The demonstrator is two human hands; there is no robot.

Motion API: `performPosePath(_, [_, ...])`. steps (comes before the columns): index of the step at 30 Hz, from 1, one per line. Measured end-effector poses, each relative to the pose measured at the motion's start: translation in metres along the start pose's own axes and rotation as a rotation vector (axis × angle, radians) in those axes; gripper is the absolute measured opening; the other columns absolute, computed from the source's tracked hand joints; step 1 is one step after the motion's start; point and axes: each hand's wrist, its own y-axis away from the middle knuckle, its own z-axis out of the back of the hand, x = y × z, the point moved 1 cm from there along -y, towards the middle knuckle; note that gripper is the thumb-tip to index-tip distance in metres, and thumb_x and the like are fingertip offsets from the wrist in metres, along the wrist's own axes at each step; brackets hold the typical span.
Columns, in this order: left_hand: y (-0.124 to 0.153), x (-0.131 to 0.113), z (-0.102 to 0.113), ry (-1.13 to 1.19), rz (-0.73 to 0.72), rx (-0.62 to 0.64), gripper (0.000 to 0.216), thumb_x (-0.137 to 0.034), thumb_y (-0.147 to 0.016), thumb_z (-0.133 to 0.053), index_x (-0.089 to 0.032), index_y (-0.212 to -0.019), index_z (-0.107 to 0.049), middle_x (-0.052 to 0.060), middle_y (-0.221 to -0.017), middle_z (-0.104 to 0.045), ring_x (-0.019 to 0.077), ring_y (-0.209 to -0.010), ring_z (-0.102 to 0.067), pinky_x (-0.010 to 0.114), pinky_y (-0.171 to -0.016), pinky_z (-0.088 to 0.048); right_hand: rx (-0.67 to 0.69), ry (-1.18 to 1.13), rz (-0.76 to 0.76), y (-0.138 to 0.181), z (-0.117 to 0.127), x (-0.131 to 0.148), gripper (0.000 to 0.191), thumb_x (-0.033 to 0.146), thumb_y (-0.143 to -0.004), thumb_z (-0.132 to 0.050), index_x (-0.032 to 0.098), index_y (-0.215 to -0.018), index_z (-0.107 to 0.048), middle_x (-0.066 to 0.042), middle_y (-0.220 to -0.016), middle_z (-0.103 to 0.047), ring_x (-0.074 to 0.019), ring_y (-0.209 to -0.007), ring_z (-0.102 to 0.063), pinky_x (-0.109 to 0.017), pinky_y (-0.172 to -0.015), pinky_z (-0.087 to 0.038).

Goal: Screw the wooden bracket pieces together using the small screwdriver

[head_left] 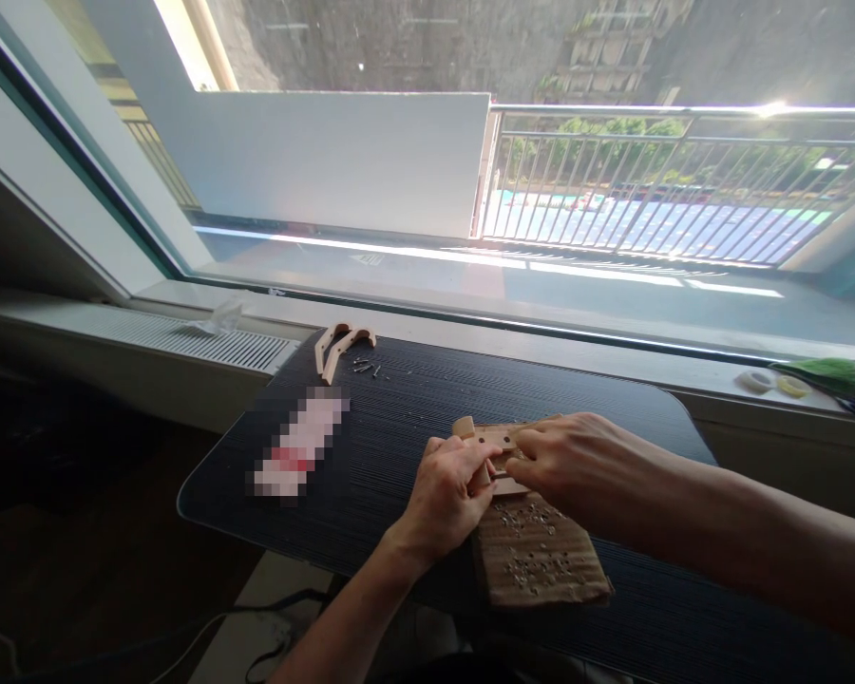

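Observation:
My left hand is closed on a pale wooden piece with dark holes in it, at the near right of the dark table. My right hand bears on the right part of the same wood, its fingers curled; what they pinch, if anything, is hidden. A second pale wooden strip shows just below the fingers. Under the wood lies a brown corrugated cardboard pad, its near part pitted with many small holes. Both hands hide much of the wooden parts.
Two curved wooden pieces lie at the table's back left, with several small metal screws beside them. A blurred pink-and-red item lies on the left. Rolls of tape sit on the right windowsill. The dark table stands against the window.

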Motion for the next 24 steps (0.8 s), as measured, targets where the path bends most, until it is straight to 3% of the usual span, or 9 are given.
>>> performPosePath(3, [0.001,0.002,-0.002,-0.002,0.001,0.011,0.038,-0.01,-0.072,-0.062,-0.025,-0.107,-0.058,-0.001,-0.086,-0.067,0.0179,-0.085,-0.058,0.032,-0.079,-0.037,0.045,-0.027,-0.033,0.001,0.004,-0.001,0.023,0.0,-0.074,-0.051,0.02,-0.076,-0.061,0.0,-0.078,-0.066,-0.0119,-0.069,-0.06,-0.021,-0.057,-0.039])
performPosePath(9, [0.002,0.002,-0.003,0.05,0.004,0.008,0.036,-0.011,-0.074,-0.061,-0.024,-0.107,-0.058,0.0,-0.087,-0.068,0.0176,-0.085,-0.057,0.033,-0.083,-0.037,-0.031,-0.107,-0.05,0.005,0.006,0.0,0.029,-0.004,-0.073,-0.046,0.021,-0.082,-0.059,0.001,-0.081,-0.066,-0.0111,-0.072,-0.061,-0.019,-0.06,-0.04])
performPosePath(16, [0.001,0.0,-0.002,-0.001,0.027,-0.005,0.033,-0.011,-0.072,-0.062,-0.025,-0.102,-0.062,0.0,-0.082,-0.068,0.0173,-0.081,-0.059,0.032,-0.081,-0.039,0.015,-0.083,-0.037,-0.001,0.007,0.001,0.028,-0.004,-0.072,-0.046,0.02,-0.077,-0.058,0.001,-0.077,-0.065,-0.0113,-0.068,-0.059,-0.022,-0.056,-0.034])
performPosePath(24, [0.001,-0.001,-0.002,-0.024,0.03,-0.02,0.031,-0.01,-0.07,-0.063,-0.026,-0.096,-0.065,0.0,-0.081,-0.067,0.0174,-0.081,-0.058,0.032,-0.08,-0.039,0.184,-0.082,-0.241,-0.007,0.012,-0.004,0.014,0.018,-0.077,-0.048,0.02,-0.071,-0.059,-0.001,-0.064,-0.064,-0.0155,-0.058,-0.058,-0.026,-0.052,-0.03])
